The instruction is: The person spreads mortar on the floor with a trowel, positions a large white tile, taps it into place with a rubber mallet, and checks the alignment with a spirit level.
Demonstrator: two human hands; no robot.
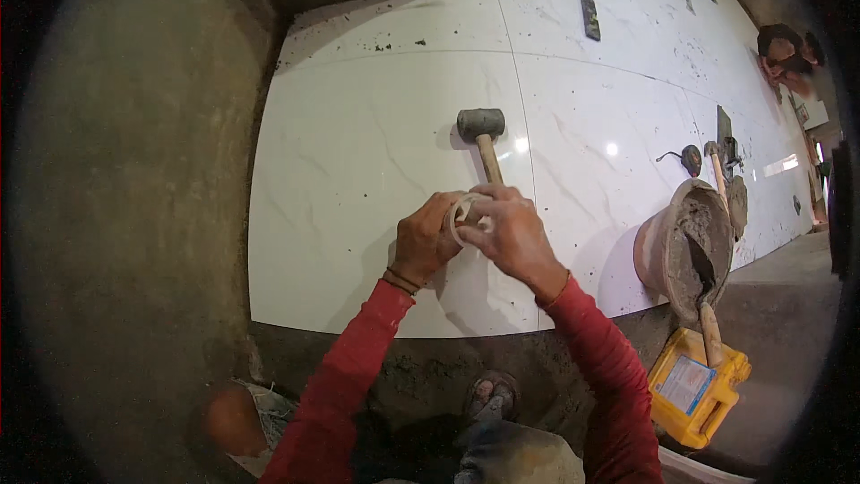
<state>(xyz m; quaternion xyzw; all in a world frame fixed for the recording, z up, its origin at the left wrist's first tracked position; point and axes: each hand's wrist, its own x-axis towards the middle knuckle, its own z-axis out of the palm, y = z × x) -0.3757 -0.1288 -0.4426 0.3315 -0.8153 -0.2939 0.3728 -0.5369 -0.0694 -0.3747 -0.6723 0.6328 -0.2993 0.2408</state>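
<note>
My left hand [424,240] is wrapped round a small clear round tub [459,211], held mouth up above the white tiles. Fingers of my right hand [518,237] are bent into its mouth, beside something small and white [463,210]. Whether they pinch a piece is too small to make out. Just beyond my hands a rubber mallet [481,124] lies on the tiles, its black head away from me. Part of its wooden handle [489,159] is hidden behind my right hand.
Glossy white floor tiles [340,152] meet a grey wall [161,170] at left. At right stand a mortar bucket [654,246] holding a trowel [703,273], and a yellow jug [694,430]. Beyond lie a tape measure [691,159], a hammer [714,154] and a dark block [590,18]. Another person [788,58] crouches far right.
</note>
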